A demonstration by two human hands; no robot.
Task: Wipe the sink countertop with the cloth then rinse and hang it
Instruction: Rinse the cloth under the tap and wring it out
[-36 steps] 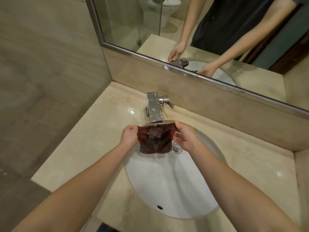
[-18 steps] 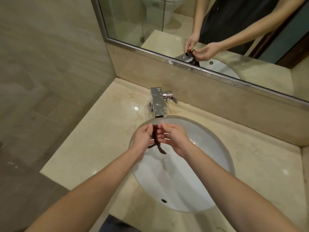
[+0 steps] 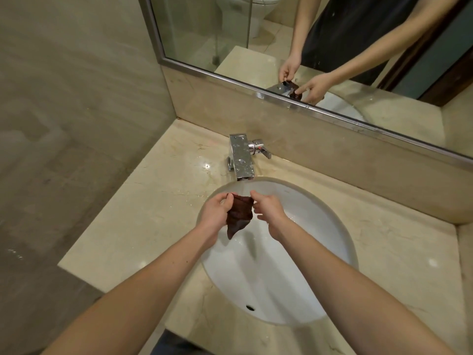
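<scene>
A small dark brown cloth (image 3: pixel 238 216) hangs crumpled over the white oval sink (image 3: pixel 302 283), just in front of the chrome faucet (image 3: pixel 242 160). My left hand (image 3: pixel 217 213) grips its upper left edge and my right hand (image 3: pixel 268 210) pinches its upper right corner. The cloth's lower tip points down into the basin. No water stream is visible from the spout. The beige marble countertop (image 3: pixel 143 226) surrounds the sink and shows wet spots near the faucet.
A framed mirror (image 3: pixel 281 34) runs along the back wall above a marble backsplash (image 3: pixel 332 155) and reflects my arms and the cloth. The faucet lever (image 3: pixel 261 149) points right. A tiled wall stands at the left. The counter's front edge is close below.
The cloth was spread flat under the spout, then squeezed into a thin strip between both hands. Now it hangs looser and wider, and my hands have moved slightly apart.
</scene>
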